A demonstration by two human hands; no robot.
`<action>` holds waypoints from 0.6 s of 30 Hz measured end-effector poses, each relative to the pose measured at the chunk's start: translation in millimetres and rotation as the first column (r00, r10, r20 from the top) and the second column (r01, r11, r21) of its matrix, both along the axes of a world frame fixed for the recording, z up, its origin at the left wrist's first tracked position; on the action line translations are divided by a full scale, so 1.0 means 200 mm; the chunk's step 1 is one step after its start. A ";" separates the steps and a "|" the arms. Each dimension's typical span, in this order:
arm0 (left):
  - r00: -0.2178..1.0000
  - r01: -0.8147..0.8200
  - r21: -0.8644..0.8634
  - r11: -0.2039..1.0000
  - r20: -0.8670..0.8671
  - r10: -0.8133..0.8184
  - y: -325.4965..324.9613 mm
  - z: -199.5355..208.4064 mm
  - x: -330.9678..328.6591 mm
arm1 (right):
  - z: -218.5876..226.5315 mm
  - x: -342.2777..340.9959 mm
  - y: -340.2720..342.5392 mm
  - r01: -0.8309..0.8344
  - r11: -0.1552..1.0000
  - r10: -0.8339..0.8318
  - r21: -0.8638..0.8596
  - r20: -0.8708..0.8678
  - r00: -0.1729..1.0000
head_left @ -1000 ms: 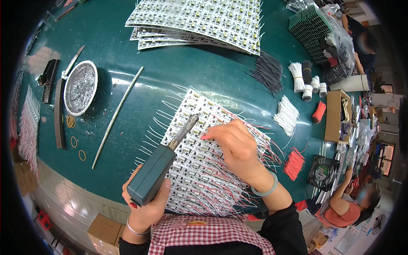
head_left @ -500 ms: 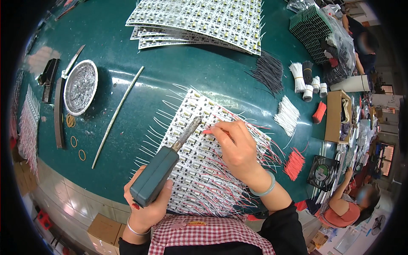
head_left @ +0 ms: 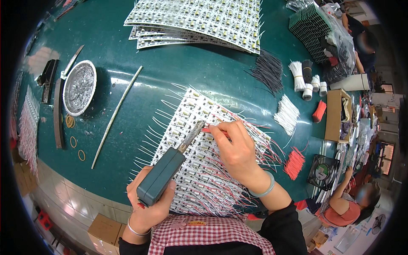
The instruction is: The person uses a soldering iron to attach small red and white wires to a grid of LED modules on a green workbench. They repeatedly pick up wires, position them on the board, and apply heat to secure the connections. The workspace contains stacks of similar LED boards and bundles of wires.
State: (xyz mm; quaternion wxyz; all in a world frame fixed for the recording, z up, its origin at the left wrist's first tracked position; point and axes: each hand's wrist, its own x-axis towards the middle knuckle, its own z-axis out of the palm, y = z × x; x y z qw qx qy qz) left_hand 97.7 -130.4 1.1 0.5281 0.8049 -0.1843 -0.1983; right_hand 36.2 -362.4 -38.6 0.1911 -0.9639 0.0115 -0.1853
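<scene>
In front of me lies a white circuit board panel [head_left: 187,127] with rows of small parts and many thin red and white wires along its edges. My left hand [head_left: 151,199] is closed round a dark green soldering iron [head_left: 163,172]. The iron's tip is over the board, close to the fingertips of my right hand [head_left: 238,144]. Those fingers pinch red wires [head_left: 206,130] against or just above the board; whether they touch a pad is too small to tell.
Behind stands a stack of circuit boards [head_left: 195,21]. Bundles of black wires [head_left: 267,72], white wires [head_left: 287,114] and red wires [head_left: 294,163] lie right. A bowl of solder scraps [head_left: 80,88] and a thin rod [head_left: 117,117] are left. Two people are at right.
My left hand has shifted the iron a little to the right, bringing its tip down beside the red wires. My right hand has hardly moved.
</scene>
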 end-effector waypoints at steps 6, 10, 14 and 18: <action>1.000 0.000 0.025 1.000 0.025 -0.001 -0.01 0.00 0.00 | 0.01 0.01 0.01 0.004 1.000 -0.004 -0.014 -0.003 1.000; 0.997 0.024 0.040 0.999 0.066 -0.027 -0.01 0.00 0.01 | 0.02 0.02 0.01 0.004 1.000 -0.004 -0.014 -0.010 1.000; 0.996 0.024 0.025 0.999 0.086 -0.027 -0.02 0.01 0.02 | 0.03 0.02 0.01 0.001 1.000 -0.001 -0.009 -0.019 1.000; 0.997 0.011 0.013 1.000 0.080 -0.012 -0.01 0.01 0.02 | 0.03 0.03 0.00 -0.001 1.000 0.000 -0.019 -0.018 1.000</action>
